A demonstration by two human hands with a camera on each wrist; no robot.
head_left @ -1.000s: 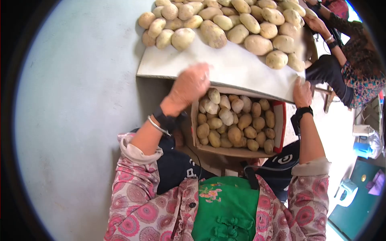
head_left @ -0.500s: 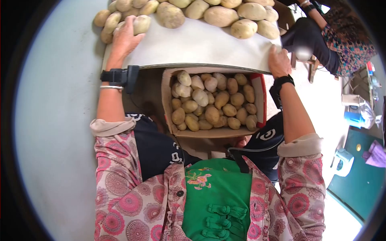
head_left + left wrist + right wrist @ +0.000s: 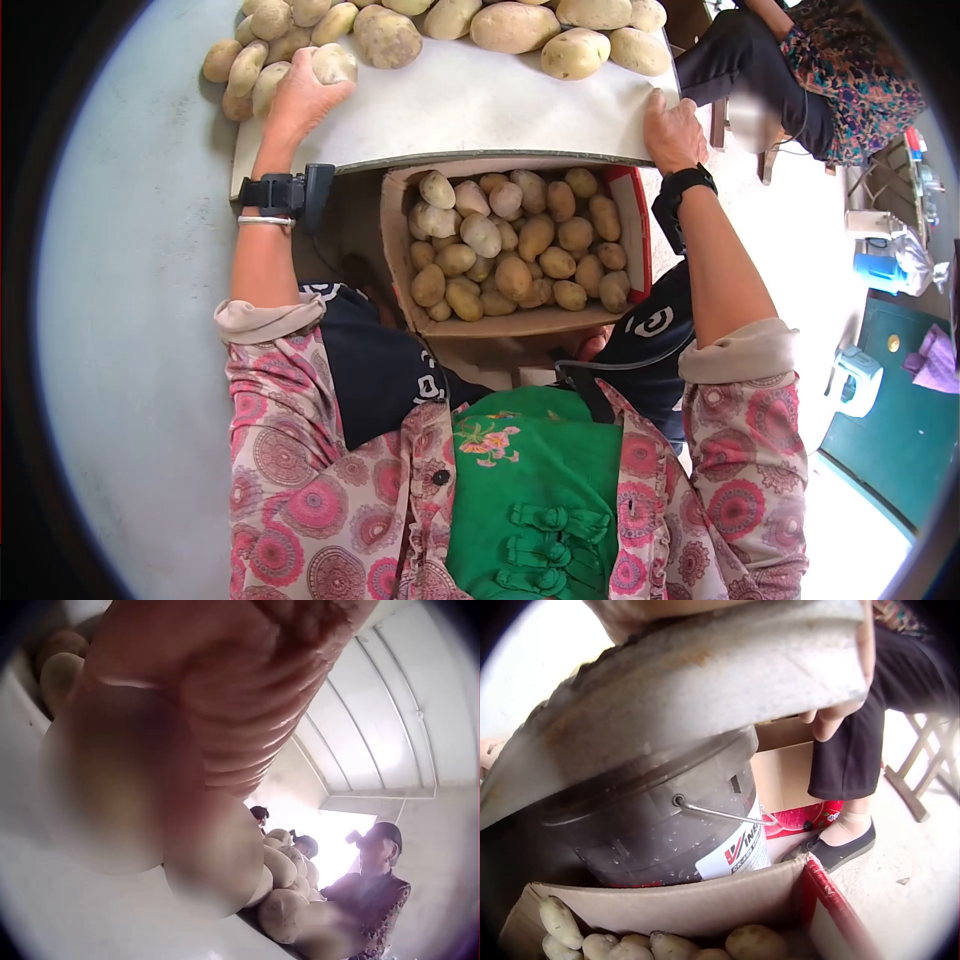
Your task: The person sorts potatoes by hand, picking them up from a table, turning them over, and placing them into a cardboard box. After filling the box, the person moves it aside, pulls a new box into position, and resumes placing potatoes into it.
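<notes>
At the left end of the potato pile, my left hand (image 3: pixel 303 100) grips a pale potato (image 3: pixel 334 63) between thumb and fingers. Other potatoes (image 3: pixel 268 90) lie right beside those fingers. Up close in the left wrist view, the palm (image 3: pixel 232 682) arches over two large blurred potatoes (image 3: pixel 214 862). My right hand (image 3: pixel 675 133) holds the right front corner of the white tabletop (image 3: pixel 480 110). Its fingers (image 3: pixel 829 724) curl under the thick edge in the right wrist view. Below the tabletop, between my knees, stands a cardboard box (image 3: pixel 510 325) of smaller potatoes (image 3: pixel 512 278).
A grey bucket (image 3: pixel 660 825) with a wire handle stands under the tabletop behind the box. Another person (image 3: pixel 760 70) sits at the far right beside a wooden stool. Farther right are a pale blue jug (image 3: pixel 858 380) and a dark green surface (image 3: pixel 885 440) with a purple cloth.
My left hand has moved from above the box up and left to the pile and taken hold of a potato. The right hand stays on the tabletop corner; the head view has shifted.
</notes>
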